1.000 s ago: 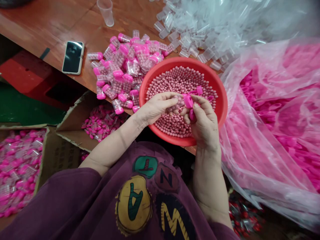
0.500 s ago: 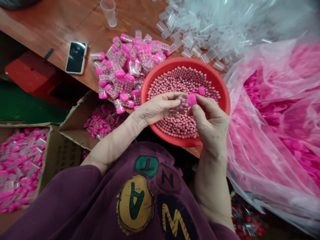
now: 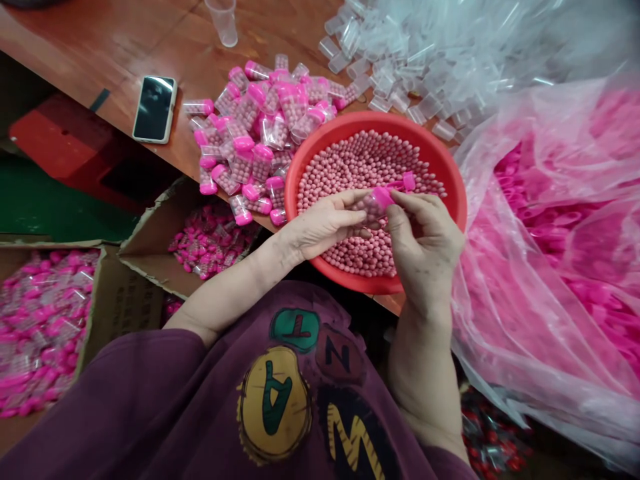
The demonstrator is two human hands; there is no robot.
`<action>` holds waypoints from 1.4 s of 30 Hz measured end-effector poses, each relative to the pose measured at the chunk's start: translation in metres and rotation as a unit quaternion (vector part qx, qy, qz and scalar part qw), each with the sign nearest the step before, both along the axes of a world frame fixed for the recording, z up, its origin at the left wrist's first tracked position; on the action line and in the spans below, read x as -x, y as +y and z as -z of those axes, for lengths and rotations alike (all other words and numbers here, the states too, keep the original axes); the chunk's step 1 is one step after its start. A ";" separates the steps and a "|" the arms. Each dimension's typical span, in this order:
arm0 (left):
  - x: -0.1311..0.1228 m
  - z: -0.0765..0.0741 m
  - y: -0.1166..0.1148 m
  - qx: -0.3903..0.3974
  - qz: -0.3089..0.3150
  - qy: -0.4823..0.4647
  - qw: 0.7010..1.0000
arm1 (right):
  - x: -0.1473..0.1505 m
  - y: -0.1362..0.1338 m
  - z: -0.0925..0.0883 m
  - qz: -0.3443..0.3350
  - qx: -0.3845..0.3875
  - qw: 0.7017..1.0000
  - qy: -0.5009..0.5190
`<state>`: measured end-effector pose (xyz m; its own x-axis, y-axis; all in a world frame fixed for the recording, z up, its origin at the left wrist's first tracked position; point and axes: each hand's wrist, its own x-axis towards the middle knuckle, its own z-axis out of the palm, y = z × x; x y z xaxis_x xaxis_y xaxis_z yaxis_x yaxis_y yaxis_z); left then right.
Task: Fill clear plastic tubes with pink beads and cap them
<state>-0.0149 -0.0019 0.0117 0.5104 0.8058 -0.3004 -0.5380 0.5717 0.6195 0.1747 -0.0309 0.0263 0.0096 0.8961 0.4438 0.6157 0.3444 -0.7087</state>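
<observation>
Over a red basin of small pink beads, my left hand is closed around a small clear plastic bottle with pink beads inside. The bottle lies tilted, its mouth toward the right. My right hand pinches a bright pink cap against that mouth. Whether the cap is fully seated I cannot tell. A pink strap with a small square end sticks out beyond the right fingers, above the beads. Parts of the bottle are hidden by the left fingers.
Left of the basin lies a heap of filled pink-capped bottles. Behind are loose clear tubes; at right, a plastic bag of pink parts. A phone and clear cup stand farther left. Cardboard boxes hold more bottles below.
The pink cap and the bottle have come closer together, and the cap now sits against the bottle's mouth. The camera view has shifted slightly. Both hands keep their grip.
</observation>
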 end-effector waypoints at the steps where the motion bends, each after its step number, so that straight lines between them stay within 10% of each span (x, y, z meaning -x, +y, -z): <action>1: 0.000 0.000 0.001 -0.003 0.005 0.001 1.000 | -0.001 0.001 0.003 -0.001 0.003 1.000 0.003; 17: -0.007 0.010 -0.002 -0.044 -0.022 0.075 0.996 | -0.014 0.000 0.001 -0.073 0.045 0.989 -0.124; 28: -0.019 0.015 -0.005 -0.087 -0.085 0.167 0.978 | 0.023 -0.010 0.048 0.028 0.026 0.980 -0.196; 42: -0.021 0.027 -0.004 -0.167 -0.073 0.275 0.944 | 0.027 -0.007 0.053 0.037 0.054 0.963 -0.263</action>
